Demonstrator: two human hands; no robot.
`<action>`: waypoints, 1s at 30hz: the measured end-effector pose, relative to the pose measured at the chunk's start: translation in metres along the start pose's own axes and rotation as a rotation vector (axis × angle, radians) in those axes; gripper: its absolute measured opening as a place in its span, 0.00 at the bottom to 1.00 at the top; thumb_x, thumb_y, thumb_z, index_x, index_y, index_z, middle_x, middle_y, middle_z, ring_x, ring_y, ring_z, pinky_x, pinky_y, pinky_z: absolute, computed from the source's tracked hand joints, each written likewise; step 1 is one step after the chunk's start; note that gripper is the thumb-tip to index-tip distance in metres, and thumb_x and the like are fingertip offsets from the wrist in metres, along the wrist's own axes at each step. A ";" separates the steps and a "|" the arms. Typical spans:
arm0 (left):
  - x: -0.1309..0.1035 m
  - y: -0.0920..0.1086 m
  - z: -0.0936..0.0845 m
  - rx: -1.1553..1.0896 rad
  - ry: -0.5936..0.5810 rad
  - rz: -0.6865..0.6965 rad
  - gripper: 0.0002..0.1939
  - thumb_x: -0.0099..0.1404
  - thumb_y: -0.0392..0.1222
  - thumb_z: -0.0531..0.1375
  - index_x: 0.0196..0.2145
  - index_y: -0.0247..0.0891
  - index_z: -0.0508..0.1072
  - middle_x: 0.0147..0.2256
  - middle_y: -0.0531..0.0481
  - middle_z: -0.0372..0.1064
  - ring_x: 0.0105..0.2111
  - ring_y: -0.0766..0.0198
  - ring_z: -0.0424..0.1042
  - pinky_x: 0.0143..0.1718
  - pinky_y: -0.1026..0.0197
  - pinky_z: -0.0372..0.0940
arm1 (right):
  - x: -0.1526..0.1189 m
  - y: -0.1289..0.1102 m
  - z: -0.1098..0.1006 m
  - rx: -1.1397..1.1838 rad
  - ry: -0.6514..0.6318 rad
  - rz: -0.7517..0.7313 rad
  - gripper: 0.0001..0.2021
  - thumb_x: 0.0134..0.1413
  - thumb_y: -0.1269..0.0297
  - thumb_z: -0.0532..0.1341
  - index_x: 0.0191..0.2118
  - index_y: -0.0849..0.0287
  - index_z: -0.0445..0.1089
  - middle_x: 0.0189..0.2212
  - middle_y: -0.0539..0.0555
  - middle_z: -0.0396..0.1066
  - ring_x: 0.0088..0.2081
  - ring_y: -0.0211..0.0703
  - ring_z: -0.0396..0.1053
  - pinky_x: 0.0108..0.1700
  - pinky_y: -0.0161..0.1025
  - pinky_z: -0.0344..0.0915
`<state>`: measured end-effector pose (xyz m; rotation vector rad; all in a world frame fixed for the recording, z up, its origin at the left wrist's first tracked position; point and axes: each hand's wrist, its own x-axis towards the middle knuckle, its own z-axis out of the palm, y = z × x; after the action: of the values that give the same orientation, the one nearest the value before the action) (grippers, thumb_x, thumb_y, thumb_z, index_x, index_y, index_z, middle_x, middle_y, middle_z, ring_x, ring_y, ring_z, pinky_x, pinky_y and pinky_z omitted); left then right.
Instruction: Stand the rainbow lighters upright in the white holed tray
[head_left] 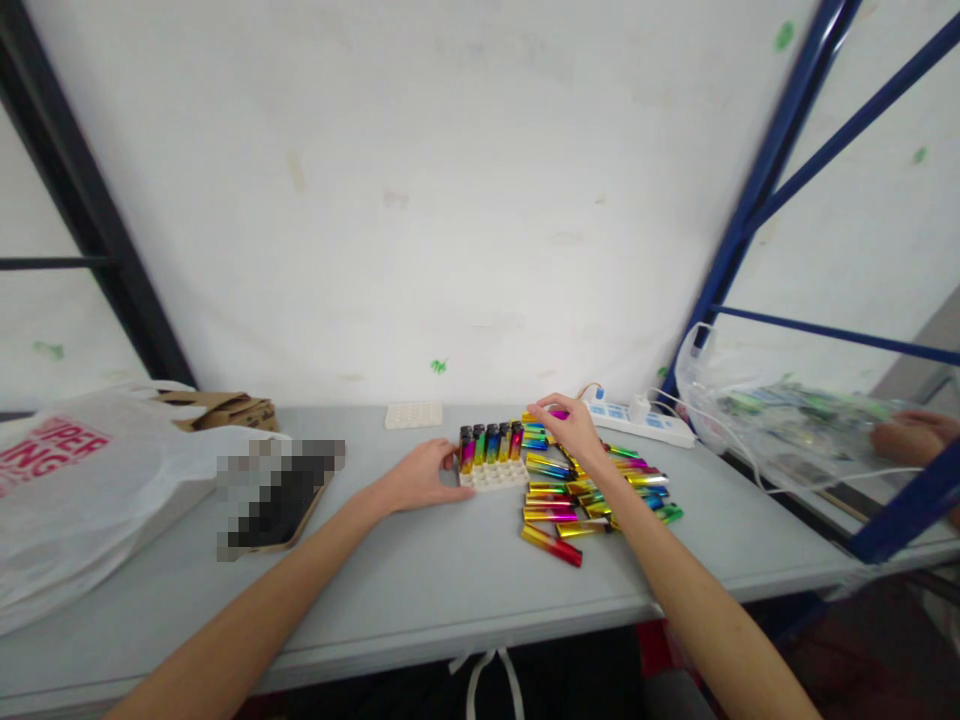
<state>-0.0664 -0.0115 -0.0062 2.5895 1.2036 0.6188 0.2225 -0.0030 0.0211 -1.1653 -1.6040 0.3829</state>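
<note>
About ten black-topped, rainbow-metallic lighters (492, 445) are standing in two rows in one white plastic grid tray (493, 478) on the grey table (420, 570). The left hand (420, 475) is spreading thumb and fingers around its left end; the right hand (574, 430) is hovering at the loose metallic lighters (551, 515), whether pinching one I cannot tell. A left-hand bump could be toppling the rows. Over a dozen loose ones are overlapping; one second white tray (414, 415) is lying behind

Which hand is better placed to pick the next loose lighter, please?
Probably the right hand: it is at the loose lighters, while the left hand is at the left side of the white holder.
</note>
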 end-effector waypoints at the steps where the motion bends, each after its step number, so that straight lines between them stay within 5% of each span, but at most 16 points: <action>1: 0.000 0.000 0.000 -0.001 -0.002 0.001 0.25 0.53 0.62 0.65 0.36 0.36 0.73 0.35 0.47 0.71 0.35 0.55 0.70 0.36 0.59 0.63 | -0.001 0.000 0.003 0.021 0.020 0.013 0.21 0.51 0.43 0.65 0.34 0.60 0.74 0.20 0.48 0.66 0.23 0.38 0.61 0.27 0.34 0.57; 5: 0.000 -0.001 0.000 0.011 -0.005 -0.005 0.26 0.53 0.63 0.65 0.35 0.36 0.72 0.35 0.46 0.71 0.35 0.54 0.70 0.36 0.58 0.63 | -0.004 0.002 0.012 0.050 0.008 0.033 0.21 0.48 0.42 0.67 0.28 0.58 0.68 0.16 0.44 0.57 0.21 0.36 0.55 0.24 0.34 0.53; 9: 0.000 0.000 0.000 0.007 -0.001 0.001 0.25 0.53 0.63 0.65 0.35 0.36 0.71 0.34 0.47 0.71 0.34 0.55 0.70 0.36 0.58 0.63 | -0.007 -0.001 0.017 0.072 -0.086 -0.062 0.25 0.59 0.40 0.58 0.23 0.57 0.64 0.20 0.47 0.61 0.25 0.38 0.59 0.29 0.36 0.56; 14: 0.000 0.003 -0.001 -0.007 0.019 -0.001 0.24 0.52 0.61 0.66 0.34 0.38 0.71 0.33 0.48 0.71 0.33 0.56 0.70 0.35 0.59 0.62 | -0.015 -0.013 0.024 0.199 -0.202 -0.106 0.22 0.67 0.44 0.51 0.31 0.56 0.63 0.23 0.48 0.65 0.26 0.38 0.63 0.32 0.36 0.61; 18: 0.000 0.002 -0.001 -0.008 0.010 -0.006 0.25 0.52 0.62 0.65 0.35 0.36 0.72 0.34 0.48 0.71 0.34 0.55 0.70 0.35 0.59 0.63 | -0.024 -0.019 0.036 0.331 -0.260 -0.008 0.19 0.68 0.43 0.48 0.34 0.54 0.59 0.19 0.43 0.58 0.20 0.36 0.57 0.26 0.34 0.57; 24: 0.000 0.000 0.000 -0.020 0.000 0.000 0.26 0.53 0.62 0.65 0.37 0.36 0.72 0.35 0.47 0.72 0.34 0.55 0.70 0.36 0.59 0.63 | -0.033 -0.028 0.050 0.041 -0.204 -0.078 0.23 0.63 0.44 0.53 0.24 0.56 0.54 0.21 0.45 0.53 0.25 0.36 0.53 0.29 0.35 0.50; 30: 0.000 0.000 0.001 -0.016 0.005 0.010 0.26 0.53 0.62 0.65 0.37 0.36 0.72 0.34 0.48 0.71 0.34 0.56 0.70 0.36 0.59 0.63 | -0.039 -0.028 0.062 -0.013 -0.176 -0.011 0.18 0.59 0.55 0.52 0.20 0.56 0.52 0.18 0.45 0.50 0.24 0.36 0.51 0.28 0.36 0.46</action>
<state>-0.0658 -0.0117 -0.0067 2.5844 1.1826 0.6344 0.1530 -0.0297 -0.0034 -1.1586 -1.7660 0.4791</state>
